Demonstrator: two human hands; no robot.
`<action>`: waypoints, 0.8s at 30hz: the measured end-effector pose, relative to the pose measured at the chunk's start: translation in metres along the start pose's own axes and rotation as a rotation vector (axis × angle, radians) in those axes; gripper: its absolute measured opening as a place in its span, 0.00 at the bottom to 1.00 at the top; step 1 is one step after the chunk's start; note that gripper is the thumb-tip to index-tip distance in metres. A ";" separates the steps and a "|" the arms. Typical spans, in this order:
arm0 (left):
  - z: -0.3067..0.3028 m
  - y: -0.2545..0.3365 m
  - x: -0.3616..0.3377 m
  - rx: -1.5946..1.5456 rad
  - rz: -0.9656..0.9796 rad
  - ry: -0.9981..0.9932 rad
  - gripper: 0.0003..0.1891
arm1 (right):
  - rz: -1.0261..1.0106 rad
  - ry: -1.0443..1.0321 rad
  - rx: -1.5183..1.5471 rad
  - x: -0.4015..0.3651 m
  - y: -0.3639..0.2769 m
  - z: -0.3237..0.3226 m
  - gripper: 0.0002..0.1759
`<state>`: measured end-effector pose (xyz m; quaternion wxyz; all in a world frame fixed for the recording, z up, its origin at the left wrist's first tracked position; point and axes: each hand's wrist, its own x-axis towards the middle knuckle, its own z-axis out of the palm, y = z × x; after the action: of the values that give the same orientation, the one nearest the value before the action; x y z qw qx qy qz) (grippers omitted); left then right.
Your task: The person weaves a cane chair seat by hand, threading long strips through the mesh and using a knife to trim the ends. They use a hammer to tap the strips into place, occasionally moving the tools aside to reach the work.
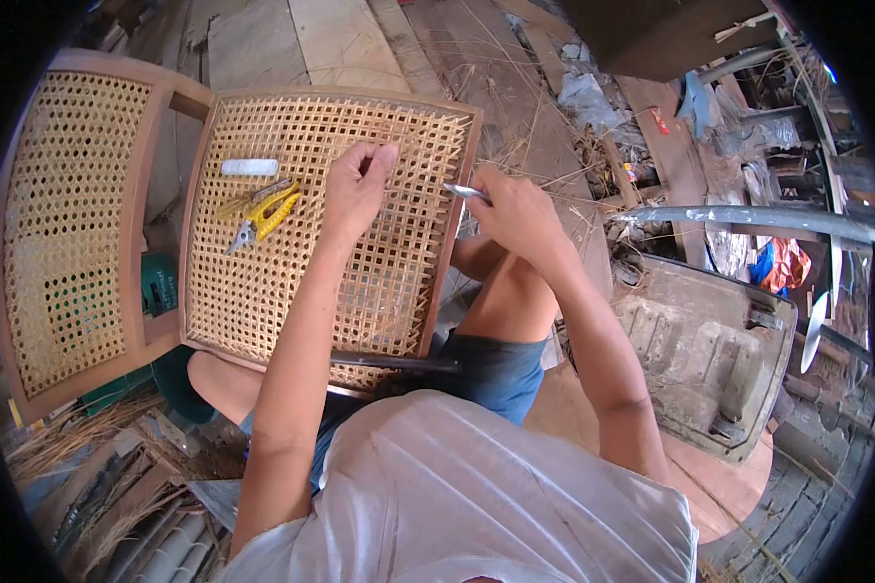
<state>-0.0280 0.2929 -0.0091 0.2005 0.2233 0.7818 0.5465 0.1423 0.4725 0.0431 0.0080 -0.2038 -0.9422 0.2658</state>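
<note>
A wooden chair with a woven cane seat [292, 291] lies across my lap, its cane backrest [73, 214] to the left. Over the seat, my left hand [358, 189] is closed in a pinch; whatever is between the fingertips is too small to make out. At the seat's right edge my right hand [510, 209] grips a small pointed metal tool [465, 191], its tip turned left toward the cane edge. Yellow-handled pruning shears [270, 214] and a white cylindrical piece [250, 167] rest on the left part of the weave. Loose cane ends stick up along the right frame.
A dark bar [394, 362] crosses the near edge of the seat. Right of me lie a worn grey plastic lid-like panel [700, 350] and a long grey pipe [749, 220]. Cane scraps [117, 457] and plastic litter cover parts of the wooden floor.
</note>
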 end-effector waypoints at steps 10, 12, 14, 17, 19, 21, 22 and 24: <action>-0.009 -0.005 -0.003 0.451 0.061 -0.080 0.13 | -0.134 -0.290 -0.388 0.054 -0.050 0.012 0.10; -0.010 -0.005 -0.003 0.410 0.067 -0.059 0.14 | -0.150 -0.325 -0.404 0.059 -0.056 0.017 0.10; -0.018 0.016 -0.010 0.399 0.048 -0.058 0.14 | -0.115 -0.334 -0.419 0.057 -0.067 0.017 0.10; -0.028 0.031 -0.012 0.432 0.061 -0.098 0.14 | -0.053 -0.345 -0.416 0.060 -0.066 0.024 0.10; -0.028 0.029 -0.012 0.472 0.096 -0.134 0.14 | -0.029 -0.345 -0.399 0.060 -0.067 0.024 0.11; -0.024 0.024 -0.012 0.487 0.106 -0.076 0.15 | -0.017 -0.357 -0.419 0.059 -0.071 0.021 0.12; -0.023 0.023 -0.012 0.486 0.109 -0.073 0.15 | -0.018 -0.355 -0.422 0.059 -0.072 0.019 0.12; -0.023 0.021 -0.013 0.492 0.094 -0.060 0.13 | -0.005 -0.356 -0.406 0.058 -0.073 0.017 0.12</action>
<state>-0.0276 0.2749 0.0192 0.1377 0.3177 0.8738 0.3414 0.0592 0.4297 0.0601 -0.1981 -0.1488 -0.9634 0.1028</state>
